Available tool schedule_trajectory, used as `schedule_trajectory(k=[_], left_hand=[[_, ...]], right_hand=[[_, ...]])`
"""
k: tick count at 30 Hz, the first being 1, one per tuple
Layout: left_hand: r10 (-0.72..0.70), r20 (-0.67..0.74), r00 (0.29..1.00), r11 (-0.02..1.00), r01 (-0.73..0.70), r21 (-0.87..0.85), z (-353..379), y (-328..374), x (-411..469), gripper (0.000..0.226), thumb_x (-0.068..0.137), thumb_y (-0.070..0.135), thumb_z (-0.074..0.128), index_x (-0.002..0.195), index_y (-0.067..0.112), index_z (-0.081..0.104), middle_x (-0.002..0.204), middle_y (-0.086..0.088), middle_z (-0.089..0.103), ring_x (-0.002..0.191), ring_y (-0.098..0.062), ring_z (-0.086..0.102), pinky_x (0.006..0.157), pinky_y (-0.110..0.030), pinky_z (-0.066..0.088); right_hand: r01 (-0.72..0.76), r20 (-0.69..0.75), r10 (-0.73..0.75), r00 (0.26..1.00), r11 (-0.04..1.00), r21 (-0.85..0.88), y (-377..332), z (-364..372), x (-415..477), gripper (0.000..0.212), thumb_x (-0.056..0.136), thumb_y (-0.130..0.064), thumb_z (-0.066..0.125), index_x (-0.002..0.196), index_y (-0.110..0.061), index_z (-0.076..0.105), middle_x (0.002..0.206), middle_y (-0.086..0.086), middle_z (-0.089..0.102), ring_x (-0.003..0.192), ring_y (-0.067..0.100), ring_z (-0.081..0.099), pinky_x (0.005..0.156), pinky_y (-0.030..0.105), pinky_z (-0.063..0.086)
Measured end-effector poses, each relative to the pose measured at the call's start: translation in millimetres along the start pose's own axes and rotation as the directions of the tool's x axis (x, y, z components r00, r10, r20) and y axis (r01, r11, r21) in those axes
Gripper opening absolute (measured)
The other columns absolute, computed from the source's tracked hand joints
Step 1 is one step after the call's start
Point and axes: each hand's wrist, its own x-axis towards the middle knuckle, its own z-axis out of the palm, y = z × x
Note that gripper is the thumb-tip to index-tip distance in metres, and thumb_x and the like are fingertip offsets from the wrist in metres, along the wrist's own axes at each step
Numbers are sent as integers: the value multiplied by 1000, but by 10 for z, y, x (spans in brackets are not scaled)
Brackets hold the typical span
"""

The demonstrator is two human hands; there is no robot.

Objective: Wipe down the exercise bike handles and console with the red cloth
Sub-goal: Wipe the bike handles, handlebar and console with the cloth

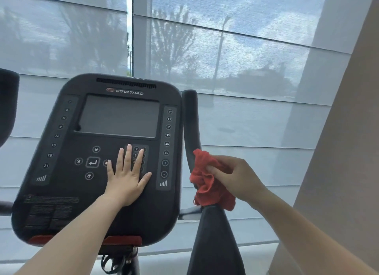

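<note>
The black exercise bike console (pixel 67 192) fills the left centre, with a dark screen above its button panels. My left hand (pixel 125 178) lies flat on the console's keypad, fingers straight and spread. My right hand (pixel 235 178) grips the bunched red cloth (pixel 207 184), which is wrapped around the bike's right handle (pixel 191 120). That black handle rises curved above the cloth and widens into a pad (pixel 213 239) below it. The stretch of handle under the cloth is hidden.
Another black machine part (pixel 7 102) pokes in at the left edge. Large windows with grey roller blinds (pixel 246 69) stand close behind the bike. A beige wall or pillar (pixel 344 151) slants along the right side.
</note>
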Motion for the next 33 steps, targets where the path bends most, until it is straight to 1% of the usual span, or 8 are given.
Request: schedule_trajectory(k=[4,8,16,21,24,26,29,33], left_hand=[[53,3,999,999,-53,0,33,-115,-5,77,81,70,4,140,31,-26,148,5,-37,140,-18,-30,112,-50,-13],[54,-25,998,998,-55,-21,30,-90,-21,73,93,58,26,147,29,-15,154,1,-28,141,-20,-27,113,-51,-11],[53,-51,997,999,-53,-7,-24,-39,-66,71,94,56,27,149,30,-10,156,-3,-22,143,-23,-22,114,-52,-5],[59,-14,998,998,-58,22,-88,-62,-74,70,95,56,25,148,32,-12,156,-2,-24,144,-22,-20,115,-50,-2],[64,-14,998,998,-63,9,-96,-63,-77,69,95,55,26,148,32,-11,156,-2,-23,144,-22,-19,115,-50,-2],[67,-13,998,998,-67,-2,-96,-64,-74,69,95,55,27,148,32,-11,156,-2,-23,144,-22,-19,115,-50,-2],[69,-9,998,998,-69,-2,-90,-81,-63,69,95,55,26,148,32,-12,156,-1,-25,143,-21,-20,115,-50,-3],[68,-5,998,998,-68,16,-66,-91,-58,68,95,55,23,147,33,-15,155,0,-27,143,-21,-22,115,-49,-4]], right_hand=[[-40,54,40,998,999,-4,-112,-133,-162,20,82,-12,68,94,-27,74,87,-9,74,85,5,68,78,15,51],[-58,-57,55,997,997,-53,-139,21,-263,26,78,-15,73,98,-31,72,87,-12,74,83,2,68,77,19,51],[4,-262,-61,963,977,-213,-327,160,-104,30,72,-17,76,96,-35,72,88,-17,71,73,-6,64,66,7,46],[126,-365,-226,903,953,-276,-582,212,279,35,71,-13,77,103,-27,71,95,-11,70,76,0,62,74,15,50],[153,-441,-260,859,953,-263,-673,211,535,37,74,-15,74,109,-28,69,96,-8,71,73,17,66,73,36,56],[125,-437,-241,867,952,-279,-631,248,647,43,76,-17,73,117,-28,64,103,-5,71,83,20,67,78,41,55],[63,-375,-185,909,947,-315,-429,323,597,50,77,-21,73,124,-28,59,104,-1,71,89,12,64,86,28,50],[26,-234,-128,964,918,-396,-286,231,380,40,76,-19,75,115,-23,66,103,-4,71,87,4,61,75,2,40]])
